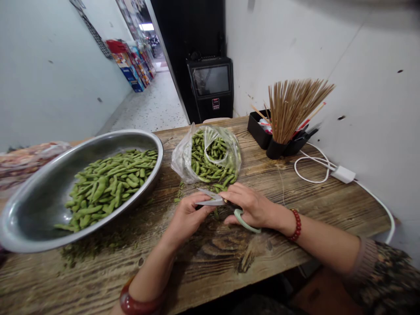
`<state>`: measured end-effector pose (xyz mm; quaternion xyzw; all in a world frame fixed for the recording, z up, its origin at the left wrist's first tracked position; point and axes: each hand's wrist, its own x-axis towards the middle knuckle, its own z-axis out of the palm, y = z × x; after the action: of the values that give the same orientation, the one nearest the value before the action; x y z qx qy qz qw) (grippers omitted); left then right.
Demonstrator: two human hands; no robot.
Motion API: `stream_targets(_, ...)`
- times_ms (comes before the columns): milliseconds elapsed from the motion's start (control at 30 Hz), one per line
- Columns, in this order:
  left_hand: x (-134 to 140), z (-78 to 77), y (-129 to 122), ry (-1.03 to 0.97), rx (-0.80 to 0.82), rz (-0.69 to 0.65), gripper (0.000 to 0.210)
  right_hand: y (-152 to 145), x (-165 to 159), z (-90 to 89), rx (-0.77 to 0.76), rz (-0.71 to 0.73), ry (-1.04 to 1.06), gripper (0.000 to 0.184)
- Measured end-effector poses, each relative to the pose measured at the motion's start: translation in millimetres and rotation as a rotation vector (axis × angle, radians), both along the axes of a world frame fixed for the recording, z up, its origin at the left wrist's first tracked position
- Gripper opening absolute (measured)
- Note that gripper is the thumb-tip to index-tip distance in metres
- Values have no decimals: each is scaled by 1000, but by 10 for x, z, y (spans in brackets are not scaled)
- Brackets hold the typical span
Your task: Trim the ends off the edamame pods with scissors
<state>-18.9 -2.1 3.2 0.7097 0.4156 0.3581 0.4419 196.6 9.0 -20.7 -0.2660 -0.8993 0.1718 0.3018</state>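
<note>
Over the table (pixel 216 275), the right hand (pixel 252 203) grasps scissors (pixel 211 202) — likely light and stiff, best held by the green handle (pixel 243 223) — while the left hand's (pixel 187 216) hold cannot be told.

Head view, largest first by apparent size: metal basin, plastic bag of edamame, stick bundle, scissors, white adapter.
1. Metal basin
2. Plastic bag of edamame and stick bundle: too alike to rank
3. Scissors, partly covered by the right hand
4. White adapter

Head cam (single view) looks fwd & down, tabletop (pixel 323 201) close.
</note>
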Motion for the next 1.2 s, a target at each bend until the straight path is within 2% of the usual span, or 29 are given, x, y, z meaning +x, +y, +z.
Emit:
stream_targets(300, -52, 8, 13, -25, -84, 46, 13, 36, 17, 9, -27, 7, -23, 48)
stream_targets(400, -89, -2, 16, -114, -137, 187, 12, 77, 46, 5, -43, -33, 53, 50)
stream_targets(500, -107, -11, 14, -286, -322, 300, 16, 97, 60, 6, -45, -82, 88, 51)
stream_targets(600, -96, 2, 11, -471, -483, 296, 19, 87, 51, 2, -42, -80, 99, 56)
stream_targets(700, -75, 28, 10, -551, -545, 288, 23, 72, 39, -10, -44, -67, 118, 61)
stream_targets(967, -28, 38, -2, -613, -559, 292, 25, 39, 20, -18, -48, -36, 59, 66)
stream_targets(1200, 51, 33, -44, -525, -555, 251, 23, 14, -25, 10, -44, -20, 52, 64)
